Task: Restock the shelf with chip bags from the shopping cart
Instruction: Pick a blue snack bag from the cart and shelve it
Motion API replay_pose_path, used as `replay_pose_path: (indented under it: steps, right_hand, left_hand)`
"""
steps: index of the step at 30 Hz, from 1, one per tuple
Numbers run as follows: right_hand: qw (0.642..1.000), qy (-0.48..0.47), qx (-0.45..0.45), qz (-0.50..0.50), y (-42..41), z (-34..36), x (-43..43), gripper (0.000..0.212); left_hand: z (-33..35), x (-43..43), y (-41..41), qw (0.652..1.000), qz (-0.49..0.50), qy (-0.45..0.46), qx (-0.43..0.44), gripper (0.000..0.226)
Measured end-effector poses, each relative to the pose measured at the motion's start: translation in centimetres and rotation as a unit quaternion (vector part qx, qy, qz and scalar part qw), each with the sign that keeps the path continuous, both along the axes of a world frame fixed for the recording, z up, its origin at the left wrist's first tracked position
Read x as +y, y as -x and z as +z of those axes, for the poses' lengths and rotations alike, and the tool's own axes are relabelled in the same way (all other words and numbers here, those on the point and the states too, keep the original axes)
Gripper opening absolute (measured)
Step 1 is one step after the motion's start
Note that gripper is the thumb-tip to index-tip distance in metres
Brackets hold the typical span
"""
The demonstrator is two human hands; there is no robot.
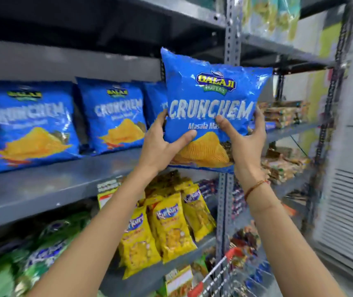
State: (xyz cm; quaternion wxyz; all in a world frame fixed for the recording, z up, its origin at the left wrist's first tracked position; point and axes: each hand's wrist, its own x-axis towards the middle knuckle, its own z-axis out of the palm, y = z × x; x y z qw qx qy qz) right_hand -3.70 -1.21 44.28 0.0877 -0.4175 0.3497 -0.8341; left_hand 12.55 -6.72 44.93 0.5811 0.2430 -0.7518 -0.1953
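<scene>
A blue Crunchem chip bag (209, 91) is held upright in front of the right end of the grey shelf (64, 181). My left hand (160, 144) grips its lower left edge, thumb across the front. My right hand (246, 142) grips its lower right edge, with a thread band on the wrist. Two matching blue bags (30, 125) (115, 114) stand on the shelf to the left, and a third (155, 99) is partly hidden behind the held bag. The shopping cart (218, 273), red-rimmed wire, shows at the bottom.
Yellow snack bags (171, 228) and green bags (32, 254) fill the shelf below. A perforated metal upright (232, 39) divides the shelf bays. Packets (284, 114) lie on the right bay's shelves. A white louvred panel (351, 200) stands at far right.
</scene>
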Motion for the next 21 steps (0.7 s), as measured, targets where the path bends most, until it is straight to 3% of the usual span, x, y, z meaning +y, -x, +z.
replay_pose_path:
  steps: [4,8,13,21]
  right_hand:
    - [0.999,0.014,0.03,0.04,-3.1,2.5,-2.2,0.074]
    - [0.996,0.007,0.055,0.076,-6.6,3.7,-4.3,0.085]
    - [0.99,-0.004,0.07,0.122,-10.0,3.9,-6.8,0.079]
    - [0.98,-0.041,0.111,0.163,-11.9,3.6,-10.2,0.078]
  left_hand:
    - [1.9,-0.7,-3.7,0.999,0.031,-0.001,0.025,0.055]
    - [2.5,-1.5,-7.2,0.996,0.078,-0.003,0.041,0.052]
    - [2.2,-2.7,-10.3,0.99,0.131,-0.018,0.057,0.071]
    - [1.5,-5.3,-12.2,0.979,0.185,-0.055,0.06,0.066]
